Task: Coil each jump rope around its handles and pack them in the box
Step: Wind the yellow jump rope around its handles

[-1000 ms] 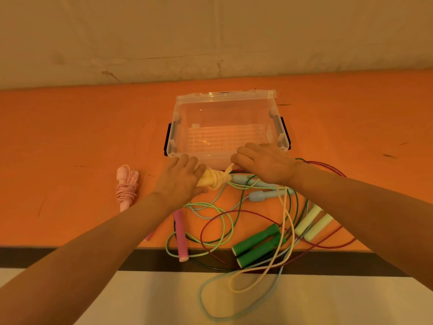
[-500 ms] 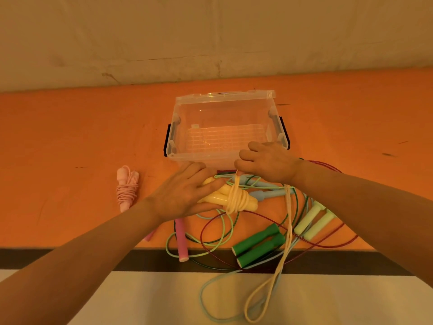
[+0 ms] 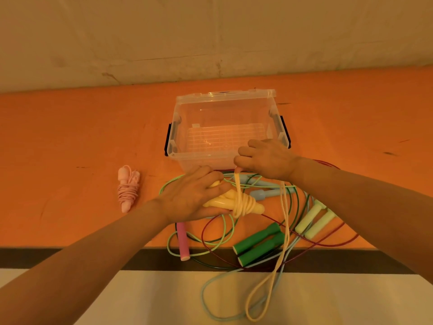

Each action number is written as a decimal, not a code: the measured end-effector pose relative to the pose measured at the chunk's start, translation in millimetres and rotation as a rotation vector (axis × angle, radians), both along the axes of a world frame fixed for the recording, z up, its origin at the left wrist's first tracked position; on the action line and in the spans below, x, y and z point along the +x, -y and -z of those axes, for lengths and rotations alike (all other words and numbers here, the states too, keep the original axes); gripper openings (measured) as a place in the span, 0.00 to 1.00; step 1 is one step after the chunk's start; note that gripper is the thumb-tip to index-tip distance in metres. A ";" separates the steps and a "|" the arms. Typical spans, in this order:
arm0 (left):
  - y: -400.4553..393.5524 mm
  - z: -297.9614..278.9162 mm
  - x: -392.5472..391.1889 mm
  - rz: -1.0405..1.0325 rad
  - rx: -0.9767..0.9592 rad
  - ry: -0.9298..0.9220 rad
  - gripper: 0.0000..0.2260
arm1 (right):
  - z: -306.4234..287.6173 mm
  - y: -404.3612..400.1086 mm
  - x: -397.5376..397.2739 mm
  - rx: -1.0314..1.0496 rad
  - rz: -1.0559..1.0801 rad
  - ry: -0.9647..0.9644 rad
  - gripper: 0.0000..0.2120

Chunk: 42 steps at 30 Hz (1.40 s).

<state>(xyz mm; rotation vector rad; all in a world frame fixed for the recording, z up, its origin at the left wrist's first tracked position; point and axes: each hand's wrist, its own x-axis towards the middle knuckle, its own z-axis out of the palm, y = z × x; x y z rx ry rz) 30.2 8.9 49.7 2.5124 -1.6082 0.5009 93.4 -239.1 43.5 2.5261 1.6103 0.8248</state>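
Left hand (image 3: 189, 198) fingers wrapped round the yellow handles (image 3: 225, 201), thumb tucked under, holding the pair just above the desk (image 3: 70, 141). Right hand (image 3: 269, 160) fingers curled and pinching the yellow rope (image 3: 284, 221) right at the near wall of the clear box (image 3: 225, 127), pulling a strand up taut from the bundle. Already a few turns of cord wound round the middle of those handles. Rest of that cord dropping from under the right hand, off the desk's near edge, ending in a long loop hanging over the pale floor.

Below and around the hands, a messy tangle near the near edge: green handles (image 3: 260, 245) lying side by side, pale green handles (image 3: 315, 218) further right, light blue handles (image 3: 264, 192) closer to the box, a pink handle (image 3: 182, 240) sticking out from under the left wrist, plus thin green, dark red and light blue cords looping all over each other, some spilling past the edge.

Box sitting open toward the far edge, middle of the desk, nothing inside, black latches on both sides. Off to the left, well apart from the pile, a pink rope bundle (image 3: 128, 187) fully coiled round its handles.
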 end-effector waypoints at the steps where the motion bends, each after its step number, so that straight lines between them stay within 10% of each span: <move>1: 0.6 -1.1 -0.5 -0.003 -0.018 0.005 0.21 | 1.9 0.8 -1.7 0.006 0.004 -0.037 0.09; 3: 1.0 -2.9 -1.0 -0.025 -0.089 0.019 0.22 | 3.8 1.8 -5.2 0.058 0.034 -0.165 0.03; 7: -3.1 -7.5 -1.5 -0.080 -0.239 0.069 0.23 | -10.7 0.8 -8.6 0.287 0.106 -0.374 0.25; 23: -14.1 -24.0 -2.6 -0.089 -0.300 0.085 0.22 | -4.7 -12.3 -6.5 0.521 0.251 -1.060 0.20; 42: -9.6 -17.2 1.6 -0.026 -0.188 0.001 0.21 | -15.9 -6.8 6.4 0.406 0.200 -0.424 0.23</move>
